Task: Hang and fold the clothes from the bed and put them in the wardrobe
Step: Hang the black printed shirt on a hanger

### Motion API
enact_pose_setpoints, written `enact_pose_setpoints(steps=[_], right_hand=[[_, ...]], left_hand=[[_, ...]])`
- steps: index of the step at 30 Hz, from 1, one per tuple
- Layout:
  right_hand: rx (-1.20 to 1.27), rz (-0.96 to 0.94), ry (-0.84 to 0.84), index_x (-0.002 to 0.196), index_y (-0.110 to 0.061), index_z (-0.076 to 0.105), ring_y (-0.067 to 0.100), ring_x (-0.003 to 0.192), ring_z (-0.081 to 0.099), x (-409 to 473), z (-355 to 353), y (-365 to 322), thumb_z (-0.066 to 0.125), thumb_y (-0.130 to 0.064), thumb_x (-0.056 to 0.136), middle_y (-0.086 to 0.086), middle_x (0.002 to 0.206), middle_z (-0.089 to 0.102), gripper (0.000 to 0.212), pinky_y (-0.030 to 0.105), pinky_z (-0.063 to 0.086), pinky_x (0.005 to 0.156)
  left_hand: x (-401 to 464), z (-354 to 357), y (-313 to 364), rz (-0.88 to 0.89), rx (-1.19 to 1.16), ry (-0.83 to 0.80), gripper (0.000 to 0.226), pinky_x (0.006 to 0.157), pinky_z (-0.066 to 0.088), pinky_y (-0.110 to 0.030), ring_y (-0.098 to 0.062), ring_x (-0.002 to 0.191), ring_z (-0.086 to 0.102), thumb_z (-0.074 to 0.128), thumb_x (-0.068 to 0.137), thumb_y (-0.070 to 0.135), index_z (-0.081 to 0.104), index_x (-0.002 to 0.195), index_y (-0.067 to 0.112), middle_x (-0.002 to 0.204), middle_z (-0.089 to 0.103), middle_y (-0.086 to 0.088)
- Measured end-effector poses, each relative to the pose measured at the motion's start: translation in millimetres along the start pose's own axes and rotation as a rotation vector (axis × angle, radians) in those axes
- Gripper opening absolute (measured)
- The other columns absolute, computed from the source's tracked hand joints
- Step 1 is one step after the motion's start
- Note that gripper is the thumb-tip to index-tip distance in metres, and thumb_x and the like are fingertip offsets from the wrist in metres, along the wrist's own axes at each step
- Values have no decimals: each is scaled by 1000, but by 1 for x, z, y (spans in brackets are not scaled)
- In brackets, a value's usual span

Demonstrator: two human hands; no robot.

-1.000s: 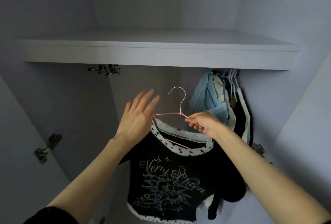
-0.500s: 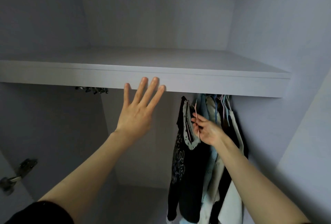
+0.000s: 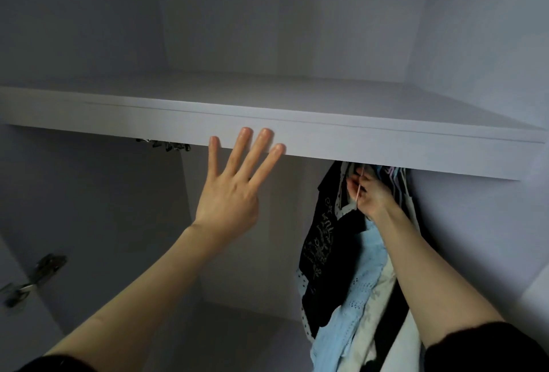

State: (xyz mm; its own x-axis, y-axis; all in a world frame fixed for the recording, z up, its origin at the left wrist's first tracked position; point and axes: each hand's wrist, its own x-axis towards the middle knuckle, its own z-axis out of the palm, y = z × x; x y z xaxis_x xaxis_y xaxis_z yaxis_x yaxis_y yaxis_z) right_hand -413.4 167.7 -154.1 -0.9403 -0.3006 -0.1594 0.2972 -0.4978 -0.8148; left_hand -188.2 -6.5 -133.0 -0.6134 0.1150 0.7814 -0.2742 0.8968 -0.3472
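Inside the wardrobe, the left hand (image 3: 227, 202) is raised with its grip wide apart: four fingers straight and fanned, their tips (image 3: 246, 133) lying against the front edge of the white shelf (image 3: 356, 139), holding nothing. The right hand (image 3: 371, 194) reaches up under that shelf at the right end of the hanging space, its grip closed in a pinch on the thin pink wire of a hanger (image 3: 359, 190), thumb and curled fingers clamped round it just below the shelf's underside. The hanger's hook and the rail it would sit on are hidden by the shelf edge, so whether it is on the rail cannot be told. From this hanger hangs the black top with pale script print (image 3: 322, 241), turned edge-on to the camera, its star-dotted white trim (image 3: 303, 288) showing along the lower left side. It hangs at the left of a bunch of other garments, touching a light blue eyelet garment (image 3: 361, 291) just to its right, with cream and black-and-white pieces packed behind against the wardrobe's right wall. More hanger tops (image 3: 396, 174) in pink and blue cluster beside the right hand. At left, a metal door hinge (image 3: 38, 275) is fixed to the side panel, and a small cluster of metal clips (image 3: 166, 144) peeks out under the shelf.
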Motion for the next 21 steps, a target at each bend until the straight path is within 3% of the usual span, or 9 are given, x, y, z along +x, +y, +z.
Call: enact_pose_setpoints(steps=[2, 5, 10, 13, 18, 21], right_hand=[[-90, -9, 73, 131, -1, 45, 21, 94, 58, 5, -2, 0, 30, 3, 100, 9, 95, 52, 35, 36, 46, 92], [-156, -9, 200, 132, 2, 45, 32, 120, 52, 5, 1, -1, 33, -5, 102, 21, 116, 54, 33, 38, 45, 95], [-419, -110, 286, 131, 4, 48, 26, 88, 57, -9, -3, 4, 40, 8, 95, 28, 111, 60, 37, 36, 46, 97], [-767, -295, 374, 126, 0, 55, 24, 106, 58, -31, -9, 6, 42, 5, 91, 18, 126, 58, 38, 27, 43, 84], [-1113, -388, 231, 138, -10, 45, 30, 120, 52, -82, -15, 15, 40, -2, 94, 13, 137, 51, 45, 29, 43, 92], [-1200, -377, 165, 136, -11, 46, 28, 123, 49, -120, -20, 29, 41, -7, 96, 11, 138, 49, 41, 30, 39, 99]], left_hand=[[0, 0, 0, -6, -5, -3, 111, 109, 0, -63, -31, 144, -6, 64, 64, 0, -2, 151, 20, 157, -1, -6], [-1, -2, 0, -16, -6, -29, 110, 109, 1, -64, -30, 144, -6, 62, 64, 0, -3, 150, 20, 157, 1, -6], [-2, -7, 4, -30, -16, -98, 110, 110, 3, -63, -29, 144, -6, 63, 64, 1, -5, 150, 19, 157, -4, -4], [-1, -15, 11, -74, -59, -134, 107, 110, 5, -64, -31, 144, -7, 61, 67, 1, -5, 149, 19, 155, -7, -5], [-14, -28, 27, -153, -267, -236, 94, 113, -3, -57, -28, 142, -21, 52, 78, 0, -7, 149, 19, 154, -21, -3], [-41, -33, 39, -179, -428, -343, 77, 118, -1, -46, -23, 143, -18, 45, 88, 4, 2, 151, 17, 158, -10, -5]])
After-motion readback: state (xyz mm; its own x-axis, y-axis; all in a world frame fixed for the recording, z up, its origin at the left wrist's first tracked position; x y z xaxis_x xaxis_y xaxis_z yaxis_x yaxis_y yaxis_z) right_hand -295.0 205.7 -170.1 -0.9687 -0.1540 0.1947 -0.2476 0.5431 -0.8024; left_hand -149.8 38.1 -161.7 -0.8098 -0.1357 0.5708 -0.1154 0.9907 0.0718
